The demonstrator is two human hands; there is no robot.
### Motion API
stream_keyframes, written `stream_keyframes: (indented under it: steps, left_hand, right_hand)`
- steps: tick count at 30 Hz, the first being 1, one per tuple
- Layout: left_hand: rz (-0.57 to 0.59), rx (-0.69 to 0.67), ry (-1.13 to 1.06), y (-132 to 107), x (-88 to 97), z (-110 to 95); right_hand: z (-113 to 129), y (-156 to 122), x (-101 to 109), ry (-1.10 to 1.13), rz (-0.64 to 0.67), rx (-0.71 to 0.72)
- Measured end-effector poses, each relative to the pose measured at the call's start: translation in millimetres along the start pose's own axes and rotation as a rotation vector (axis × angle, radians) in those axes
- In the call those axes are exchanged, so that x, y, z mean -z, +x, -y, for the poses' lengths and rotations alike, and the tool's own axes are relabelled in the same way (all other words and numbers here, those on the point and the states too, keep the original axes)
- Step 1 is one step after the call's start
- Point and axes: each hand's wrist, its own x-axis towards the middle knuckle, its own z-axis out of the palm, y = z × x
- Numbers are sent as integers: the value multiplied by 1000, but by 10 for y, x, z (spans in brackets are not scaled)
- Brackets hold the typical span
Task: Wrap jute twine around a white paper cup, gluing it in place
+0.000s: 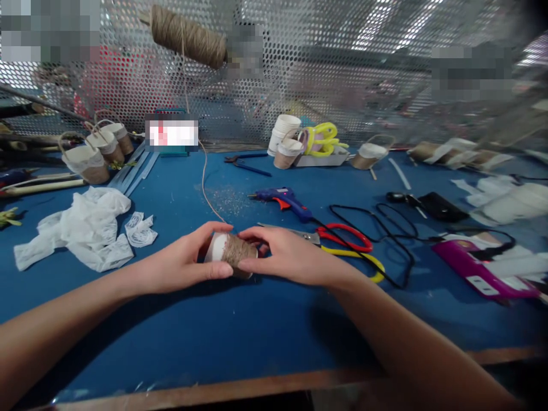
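A small white paper cup (230, 253), lying on its side and partly wound with brown twine, is held between both hands just above the blue table (240, 325). My left hand (184, 264) wraps its white end with thumb and fingers closed round it. My right hand (285, 254) grips the twine-covered end. A strand of twine (204, 177) runs from the cup up to a big twine spool (188, 37) hanging on the perforated metal screen.
Right of my hands lie red-and-yellow scissors (346, 242), a blue glue gun (287, 201) with black cord, and a purple tool (475, 268). White fabric (83, 231) lies left. Twine-wrapped cup baskets (92, 162) stand at the back left, paper cups (283, 140) at the back middle.
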Motion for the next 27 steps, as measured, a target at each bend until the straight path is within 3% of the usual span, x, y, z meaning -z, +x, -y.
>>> stream_keyframes:
  steps: [2,5,7,15,19,23,27]
  left_hand:
    - [-132,-10,-20,16,20,-16]
    - [-472,-35,-17,46,53,-45]
    - [-602,-45,-37,62,71,-53]
    - [-629,-72,-141,95,73,23]
    - [-534,-27,53,95,67,29]
    - [-478,-92,-26,95,47,34]
    - [-564,-17,-17,93,59,26]
  right_hand:
    - [-30,19,9,55,-5,-15]
    - [-60,28,33,170,1,-50]
    - [-69,25,50,223,-7,-68]
    - [-76,11,82,321,-2,-44]
    - [-90,17,66,385,-2,-38]
    - [-116,20,58,406,-29,-3]
    - [-143,17,58,419,-16,7]
